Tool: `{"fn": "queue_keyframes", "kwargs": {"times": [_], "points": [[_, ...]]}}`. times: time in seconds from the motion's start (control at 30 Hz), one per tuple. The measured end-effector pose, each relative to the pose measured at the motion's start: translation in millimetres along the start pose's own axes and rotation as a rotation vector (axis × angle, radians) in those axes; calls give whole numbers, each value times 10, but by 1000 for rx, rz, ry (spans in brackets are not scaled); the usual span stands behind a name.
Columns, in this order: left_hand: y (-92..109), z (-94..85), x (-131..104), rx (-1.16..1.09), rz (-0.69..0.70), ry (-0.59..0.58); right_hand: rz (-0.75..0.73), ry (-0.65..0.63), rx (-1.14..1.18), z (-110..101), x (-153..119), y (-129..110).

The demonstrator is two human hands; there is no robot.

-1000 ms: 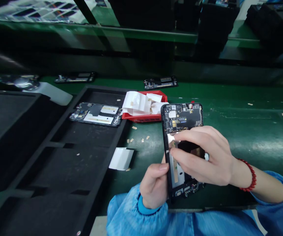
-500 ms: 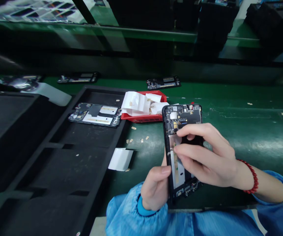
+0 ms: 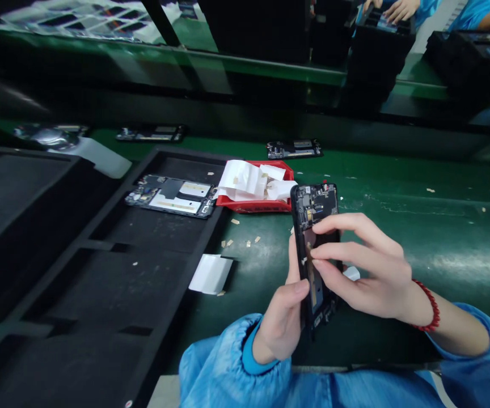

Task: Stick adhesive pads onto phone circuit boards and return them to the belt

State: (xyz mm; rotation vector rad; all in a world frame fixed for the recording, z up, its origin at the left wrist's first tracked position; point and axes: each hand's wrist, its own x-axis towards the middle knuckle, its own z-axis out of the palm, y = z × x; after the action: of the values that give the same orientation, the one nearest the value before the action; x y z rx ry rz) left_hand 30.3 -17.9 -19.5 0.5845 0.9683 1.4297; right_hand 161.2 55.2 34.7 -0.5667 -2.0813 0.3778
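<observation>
While the black tray [image 3: 109,289] fills the left side, a phone frame [image 3: 181,198] lies across one of its upper compartments. Moving right, a white sheet [image 3: 211,273] sits on the green counter [image 3: 440,238], small tan pieces [image 3: 249,243] scattered just beyond it, and there's the red bin [image 3: 256,204] with white papers [image 3: 240,178] spilling over its rim. Now the left hand [image 3: 285,314]: it's closed around the open phone [image 3: 317,292], thumb on the left edge, holding it tilted above the counter. That phone is right between the two hands, circuit board [image 3: 325,203] at its top end. And the right hand [image 3: 375,272] reaches over from the right, index finger spread away from the fingers below it, tips at the phone's inner face; whether they pinch anything, you can't tell from here. A red bracelet [image 3: 429,305] rings that wrist, and up at top right, a co-worker's hand [image 3: 401,9] is over a dark stack [image 3: 379,48].
</observation>
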Motion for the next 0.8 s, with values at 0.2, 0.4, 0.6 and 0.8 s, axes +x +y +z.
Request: {"fn": "queue_keyframes", "kwargs": {"times": [0.2, 0.4, 0.6, 0.8], "points": [[-31, 8, 84, 23, 123, -177, 335, 10, 319, 84, -42, -23], [-116, -28, 130, 393, 353, -205, 488, -146, 345, 113, -108, 63], [-177, -13, 167, 619, 541, -235, 598, -222, 446, 78, -168, 92], [-225, 4, 178, 615, 480, -200, 652, -90, 484, 62, -323, 150]]}}
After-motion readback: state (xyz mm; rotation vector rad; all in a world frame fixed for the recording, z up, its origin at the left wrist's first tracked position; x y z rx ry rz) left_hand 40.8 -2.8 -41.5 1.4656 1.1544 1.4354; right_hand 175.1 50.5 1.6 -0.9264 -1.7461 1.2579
